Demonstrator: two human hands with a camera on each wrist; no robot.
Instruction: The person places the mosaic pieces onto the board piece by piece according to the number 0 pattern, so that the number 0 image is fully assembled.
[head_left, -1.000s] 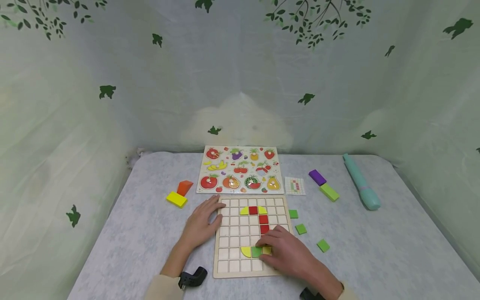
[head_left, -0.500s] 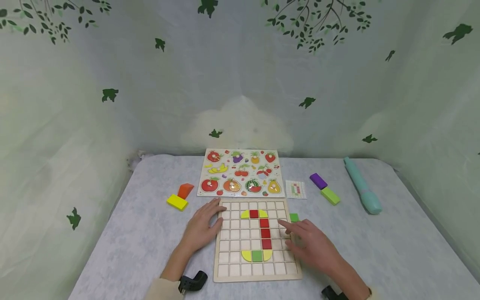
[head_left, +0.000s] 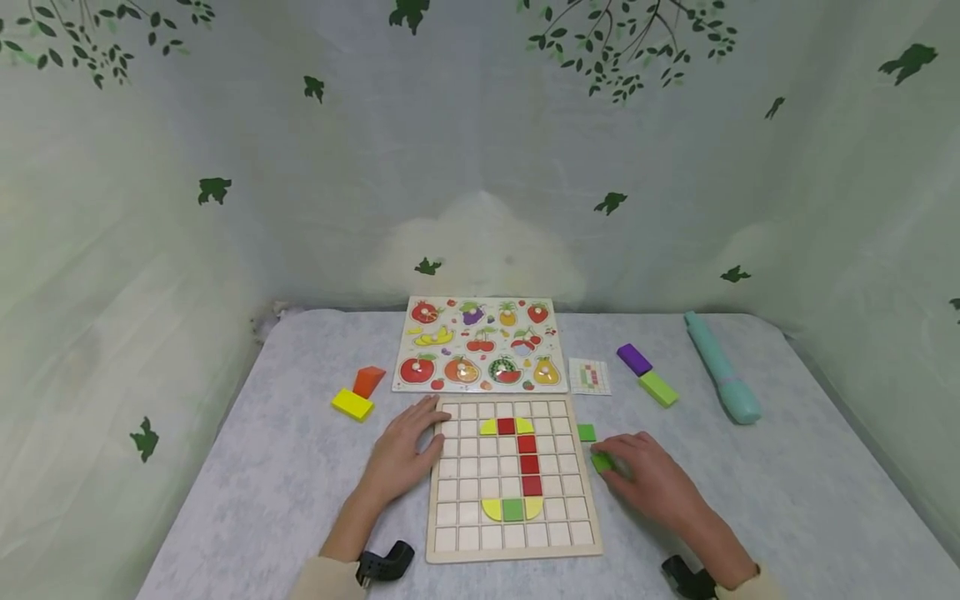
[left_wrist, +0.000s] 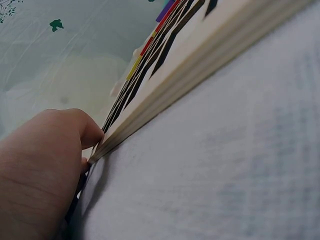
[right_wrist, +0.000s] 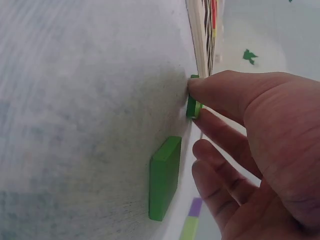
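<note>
My left hand [head_left: 401, 454] rests its fingers on the left rim of a wooden grid board [head_left: 468, 542]; the thumb touches the board's side in the left wrist view. Beside the board's right edge, my right hand [head_left: 652, 479] pinches a green square tile [right_wrist: 192, 105] between thumb and index finger, still low at the cloth. Another green tile [right_wrist: 165, 180] lies near the palm, hidden under the hand in the head view. A further green tile [head_left: 587, 432] lies by the board. Set in the grid are red tiles [head_left: 528, 464], yellow quarter-round tiles [head_left: 491, 509] and one green tile [head_left: 513, 510].
A fruit puzzle board [head_left: 480, 343] lies behind the grid, with a small pattern card [head_left: 589, 377] to its right. Orange [head_left: 368, 382] and yellow [head_left: 352, 405] blocks lie left; purple [head_left: 634, 358] and light green [head_left: 658, 389] blocks and a teal bottle-shaped object [head_left: 722, 368] lie right.
The right hand has left the lower grid, where red and yellow tiles now show in full, moved right off the board, and taken hold of a green tile. The left hand stays put.
</note>
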